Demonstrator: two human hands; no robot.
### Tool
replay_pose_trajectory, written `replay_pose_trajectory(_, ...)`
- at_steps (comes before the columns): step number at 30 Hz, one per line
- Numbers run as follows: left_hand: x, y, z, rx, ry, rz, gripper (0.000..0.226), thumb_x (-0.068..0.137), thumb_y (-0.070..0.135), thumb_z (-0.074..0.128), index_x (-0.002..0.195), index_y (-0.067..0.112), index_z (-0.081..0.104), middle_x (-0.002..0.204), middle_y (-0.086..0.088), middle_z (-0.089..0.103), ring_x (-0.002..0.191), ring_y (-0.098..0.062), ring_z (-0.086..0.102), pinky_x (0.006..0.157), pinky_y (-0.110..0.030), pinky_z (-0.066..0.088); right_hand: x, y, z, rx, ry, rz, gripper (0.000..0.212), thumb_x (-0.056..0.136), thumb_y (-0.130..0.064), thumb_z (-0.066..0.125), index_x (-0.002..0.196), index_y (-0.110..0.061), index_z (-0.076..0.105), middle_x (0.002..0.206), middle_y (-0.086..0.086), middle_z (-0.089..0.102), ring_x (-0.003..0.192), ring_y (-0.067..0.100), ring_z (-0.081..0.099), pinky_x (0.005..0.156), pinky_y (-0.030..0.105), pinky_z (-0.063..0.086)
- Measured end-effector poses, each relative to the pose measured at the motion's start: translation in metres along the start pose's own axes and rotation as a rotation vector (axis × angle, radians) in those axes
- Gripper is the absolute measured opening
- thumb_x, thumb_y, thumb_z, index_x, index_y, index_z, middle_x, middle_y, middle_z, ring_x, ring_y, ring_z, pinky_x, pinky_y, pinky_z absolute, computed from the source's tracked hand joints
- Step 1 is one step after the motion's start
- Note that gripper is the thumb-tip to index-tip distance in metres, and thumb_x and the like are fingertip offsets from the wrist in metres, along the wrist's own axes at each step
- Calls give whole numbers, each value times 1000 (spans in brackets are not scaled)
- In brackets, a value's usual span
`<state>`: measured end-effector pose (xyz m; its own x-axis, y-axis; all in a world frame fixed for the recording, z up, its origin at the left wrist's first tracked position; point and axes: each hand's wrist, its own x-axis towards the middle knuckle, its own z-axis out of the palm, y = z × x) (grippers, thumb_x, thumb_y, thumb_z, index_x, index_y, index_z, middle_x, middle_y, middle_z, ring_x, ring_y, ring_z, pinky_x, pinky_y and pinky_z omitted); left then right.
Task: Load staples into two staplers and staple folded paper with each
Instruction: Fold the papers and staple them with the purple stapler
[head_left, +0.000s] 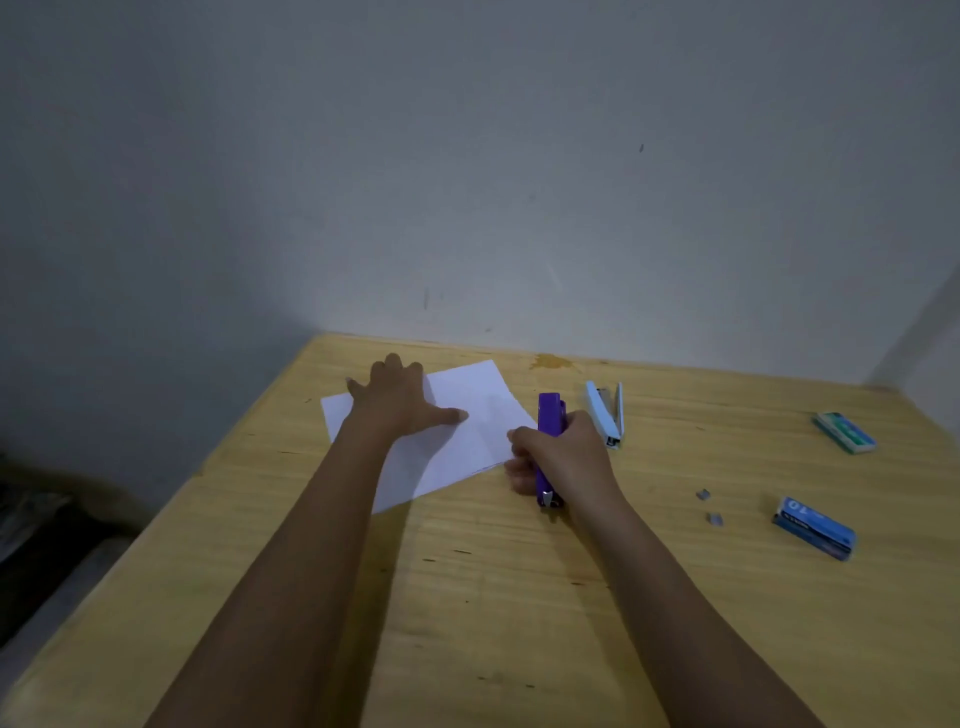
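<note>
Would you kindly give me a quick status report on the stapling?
Left hand flat on paper. Right hand grips purple stapler at paper's edge. White stapler open, aside.

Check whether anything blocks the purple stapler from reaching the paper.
Nothing visible does. The purple stapler, gripped by the right hand, lies right beside the paper, which the left hand presses flat.

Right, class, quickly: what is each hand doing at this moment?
Left hand: open, flat on the white paper sheet.
Right hand: holding the purple plastic stapler.
</note>
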<state>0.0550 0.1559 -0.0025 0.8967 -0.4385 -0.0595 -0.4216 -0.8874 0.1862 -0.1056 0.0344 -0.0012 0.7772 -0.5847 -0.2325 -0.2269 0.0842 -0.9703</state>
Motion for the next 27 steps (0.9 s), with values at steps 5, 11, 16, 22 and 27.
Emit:
replay_pose_trajectory(5, -13, -10, -11, -483, 32, 108, 14, 91, 25, 56, 91, 11, 54, 98, -7, 59, 88, -22, 50, 64, -27, 35, 5, 2, 1, -9, 38, -78, 39, 81, -17, 69, 109, -13, 42, 103, 6, 55, 80, 17, 63, 64, 32, 59)
replay_pose_trajectory(11, -54, 8, -23, -1242, 111, 96, 6, 95, 16, 51, 93, 13, 56, 92, -6, 66, 77, -19, 61, 65, -28, 46, -4, -4, -16, 68, 153, -192, 27, 84, -24, 67, 98, -15, 45, 95, 7, 57, 81, 22, 58, 65, 34, 50)
replay_pose_trajectory(16, -87, 25, -25, -1612, -62, 138, 21, 92, 4, 51, 109, 14, 56, 93, -3, 73, 76, -18, 71, 61, -29, 58, -19, -21, -49, 234, 28, -173, 19, 80, -6, 69, 92, -15, 57, 93, 7, 66, 83, 26, 65, 82, 46, 54)
replay_pose_trajectory(22, -107, 42, -19, -1647, -182, 279, 34, 87, -3, 55, 113, 19, 56, 103, -2, 73, 88, -24, 71, 74, -38, 58, -31, -32, -85, 191, -17, -296, 20, 78, -1, 69, 92, -11, 58, 82, 2, 63, 69, 12, 65, 63, 26, 54)
replay_pose_trajectory(27, -118, 64, -15, -1699, -139, 216, 28, 90, -4, 45, 97, 19, 61, 87, -3, 72, 74, -22, 69, 59, -31, 57, -37, -29, -98, 177, -10, -425, 27, 66, 3, 64, 85, -15, 58, 81, 6, 63, 76, 24, 60, 66, 34, 50)
